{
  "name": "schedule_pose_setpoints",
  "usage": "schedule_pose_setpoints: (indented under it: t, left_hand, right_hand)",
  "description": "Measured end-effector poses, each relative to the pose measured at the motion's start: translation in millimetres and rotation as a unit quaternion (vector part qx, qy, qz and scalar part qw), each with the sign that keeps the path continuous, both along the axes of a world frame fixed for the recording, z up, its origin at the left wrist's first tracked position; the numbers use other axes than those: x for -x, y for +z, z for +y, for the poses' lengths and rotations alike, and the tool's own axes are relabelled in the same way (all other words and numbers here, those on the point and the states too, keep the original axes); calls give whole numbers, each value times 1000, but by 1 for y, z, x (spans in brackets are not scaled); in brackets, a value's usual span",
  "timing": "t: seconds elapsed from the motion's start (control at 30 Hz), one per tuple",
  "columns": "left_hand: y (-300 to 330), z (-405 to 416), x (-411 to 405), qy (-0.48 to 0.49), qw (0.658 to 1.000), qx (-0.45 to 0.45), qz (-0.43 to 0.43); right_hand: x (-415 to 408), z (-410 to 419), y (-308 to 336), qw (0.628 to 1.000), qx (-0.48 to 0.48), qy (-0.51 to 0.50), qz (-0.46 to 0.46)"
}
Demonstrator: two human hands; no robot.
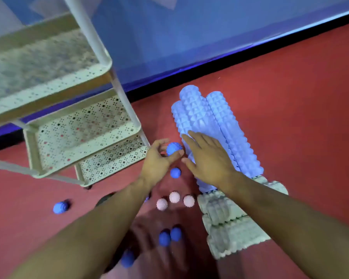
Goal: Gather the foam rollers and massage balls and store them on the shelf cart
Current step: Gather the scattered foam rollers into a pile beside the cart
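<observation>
I have my left hand (159, 158) curled round a spiky blue massage ball (173, 148) on the red floor (290, 97), just beside the shelf cart (85, 125), so I judge the lift to a tier will be short. My right hand (208, 158) lies flat, fingers straight, on the blue foam rollers (206, 117), probably steadying the bundle; other balls lie scattered nearer me.

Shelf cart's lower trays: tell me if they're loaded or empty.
Empty: the shelf cart shows only bare perforated trays; rollers and balls lie on the floor.
</observation>
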State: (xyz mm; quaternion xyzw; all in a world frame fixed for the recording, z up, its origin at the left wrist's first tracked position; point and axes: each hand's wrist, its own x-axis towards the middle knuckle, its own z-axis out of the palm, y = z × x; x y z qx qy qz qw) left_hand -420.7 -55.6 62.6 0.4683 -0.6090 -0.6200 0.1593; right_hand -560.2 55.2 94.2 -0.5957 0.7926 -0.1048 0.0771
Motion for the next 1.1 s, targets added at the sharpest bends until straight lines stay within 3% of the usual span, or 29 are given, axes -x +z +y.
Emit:
schedule_pose_setpoints:
  t: [0.1,0.27,0.53,0.77,1.1]
  left_hand:
    - [85,41,-66,17,999,-23,46]
    - [208,127,-188,72,994,30,77]
    - [334,239,-300,148,971,87,167]
    - [362,256,-313,139,963,98,208]
    - [327,246,-323,66,987,75,128]
  right_hand:
    - [-55,29,68,998,-1,51,-22]
    - [-158,106,181,994,24,69,-87]
    - [-268,194,318,978,132,139,-83]
    - [-281,220,351,970,172,160,-56]
    - [-286,199,296,971,135,167,-108]
